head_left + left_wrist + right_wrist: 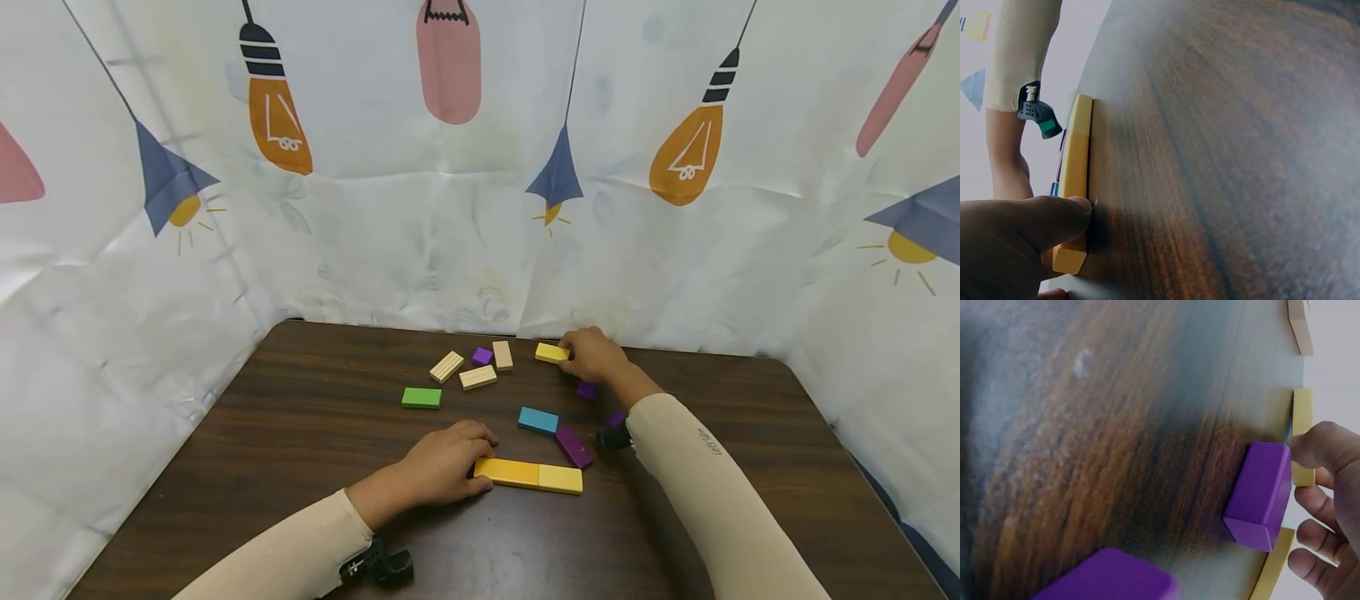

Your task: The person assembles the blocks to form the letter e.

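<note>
My left hand point(450, 462) grips the left end of an orange-yellow block point(513, 472), thumb on the near side and fingers on the far side. End to end with it lies a paler yellow block point(561, 479), making one straight row. Near the back edge of the table, my right hand point(594, 357) pinches the right end of another yellow block point(551, 353). In the right wrist view, thumb and fingertips close on that yellow block point(1302, 419), while a purple block point(1260, 494) stands just in front of the thumb.
Between the hands lie a blue block point(538, 420) and a purple block point(573, 447). Further left are a green block point(422, 398), several plain wooden blocks point(477, 377) and a small purple one point(482, 357). A printed curtain point(450, 250) hangs behind the table's back edge.
</note>
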Tool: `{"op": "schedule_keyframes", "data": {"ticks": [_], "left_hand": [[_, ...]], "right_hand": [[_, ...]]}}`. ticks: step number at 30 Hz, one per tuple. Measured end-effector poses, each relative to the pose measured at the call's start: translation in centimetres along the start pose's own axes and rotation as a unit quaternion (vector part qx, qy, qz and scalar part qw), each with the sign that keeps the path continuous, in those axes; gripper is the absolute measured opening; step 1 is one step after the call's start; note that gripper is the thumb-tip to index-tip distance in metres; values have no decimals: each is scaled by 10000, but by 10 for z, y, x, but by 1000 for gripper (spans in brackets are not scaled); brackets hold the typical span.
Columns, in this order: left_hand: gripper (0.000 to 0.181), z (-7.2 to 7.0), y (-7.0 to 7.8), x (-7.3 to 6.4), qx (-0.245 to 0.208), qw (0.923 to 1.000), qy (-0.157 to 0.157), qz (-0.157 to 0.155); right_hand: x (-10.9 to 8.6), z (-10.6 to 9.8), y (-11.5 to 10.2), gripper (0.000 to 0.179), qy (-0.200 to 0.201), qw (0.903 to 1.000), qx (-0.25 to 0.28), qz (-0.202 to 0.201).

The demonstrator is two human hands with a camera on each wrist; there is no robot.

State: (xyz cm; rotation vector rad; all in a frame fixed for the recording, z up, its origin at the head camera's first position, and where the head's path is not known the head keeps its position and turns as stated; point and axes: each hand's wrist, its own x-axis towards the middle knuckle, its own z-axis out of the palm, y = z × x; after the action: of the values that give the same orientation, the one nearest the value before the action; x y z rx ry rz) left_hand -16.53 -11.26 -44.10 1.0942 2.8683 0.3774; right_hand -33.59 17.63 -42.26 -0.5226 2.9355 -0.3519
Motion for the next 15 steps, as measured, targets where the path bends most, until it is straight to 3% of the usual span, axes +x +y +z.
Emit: {"op": "schedule_keyframes", "data": {"ticks": [9, 15], "left_hand": [[32, 1, 0, 0, 14, 10000, -47, -37], [33, 0, 0, 1, 12, 10000, -45, -45]], "right_hand": [[-9, -4, -10, 37, 258, 9975, 259, -604], [-18, -3, -23, 33, 205, 9931, 483, -1050]]}}
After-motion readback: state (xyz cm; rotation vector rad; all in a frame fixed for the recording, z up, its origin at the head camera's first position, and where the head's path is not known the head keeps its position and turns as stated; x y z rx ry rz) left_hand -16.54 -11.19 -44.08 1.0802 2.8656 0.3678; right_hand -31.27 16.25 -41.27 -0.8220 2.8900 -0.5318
